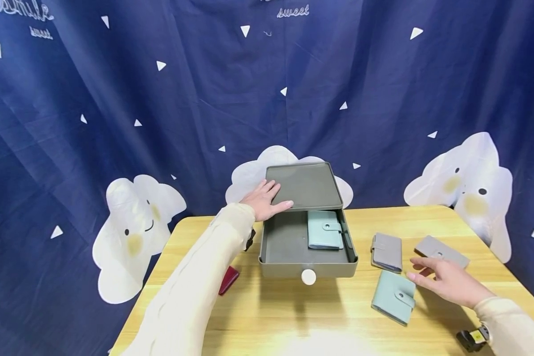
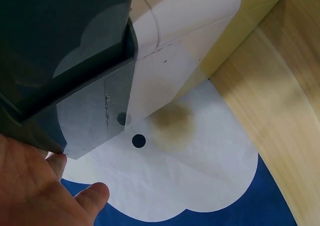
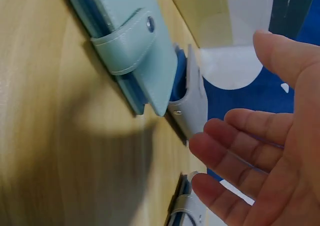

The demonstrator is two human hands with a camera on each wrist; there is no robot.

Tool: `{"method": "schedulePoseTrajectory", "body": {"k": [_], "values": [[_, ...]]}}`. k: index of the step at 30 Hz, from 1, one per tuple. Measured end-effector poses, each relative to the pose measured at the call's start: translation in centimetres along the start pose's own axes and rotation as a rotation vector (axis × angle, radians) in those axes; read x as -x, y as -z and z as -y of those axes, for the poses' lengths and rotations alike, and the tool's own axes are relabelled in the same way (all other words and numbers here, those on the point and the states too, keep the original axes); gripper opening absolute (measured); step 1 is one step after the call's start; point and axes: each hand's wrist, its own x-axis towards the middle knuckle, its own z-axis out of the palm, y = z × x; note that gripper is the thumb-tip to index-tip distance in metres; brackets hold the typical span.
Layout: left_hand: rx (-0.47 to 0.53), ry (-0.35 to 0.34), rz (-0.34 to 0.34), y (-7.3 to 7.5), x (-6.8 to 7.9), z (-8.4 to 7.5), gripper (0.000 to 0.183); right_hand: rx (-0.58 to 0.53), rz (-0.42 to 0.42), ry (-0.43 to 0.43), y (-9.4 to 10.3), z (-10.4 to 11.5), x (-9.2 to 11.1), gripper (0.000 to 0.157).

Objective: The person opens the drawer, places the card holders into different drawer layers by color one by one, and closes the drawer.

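Note:
A grey drawer box (image 1: 309,185) stands at the back of the table, its drawer (image 1: 285,242) with a white knob pulled out. A light blue wallet (image 1: 324,230) with a snap strap lies in the drawer's right side. My left hand (image 1: 265,200) rests on the box's top left edge, fingers spread. My right hand (image 1: 447,279) hovers, fingers relaxed and holding nothing, beside another light blue wallet (image 1: 392,295), also seen in the right wrist view. Two grey wallets, one upright (image 1: 387,251) and one slanted (image 1: 445,250), lie behind it; the hand partly covers the slanted one.
A dark red wallet (image 1: 228,280) lies left of the drawer, partly hidden by my left sleeve (image 1: 196,287). The wooden table (image 1: 307,311) ends against a blue curtain (image 1: 204,99) with white clouds and triangles.

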Motion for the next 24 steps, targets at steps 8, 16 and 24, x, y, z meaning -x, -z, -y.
{"method": "schedulePoseTrajectory", "body": {"k": [8,16,24], "values": [[0.001,-0.002,0.005,0.1,0.0,-0.1,0.087,-0.028,0.088,-0.049,-1.1,-0.7,0.5,0.057],[0.003,-0.006,-0.005,-0.5,-0.7,0.5,0.088,-0.016,0.171,-0.078,-1.9,-1.6,0.7,0.065],[0.019,-0.003,-0.011,-0.9,-1.2,0.7,0.089,0.019,0.153,-0.089,-2.6,-1.6,1.4,0.063]]}}
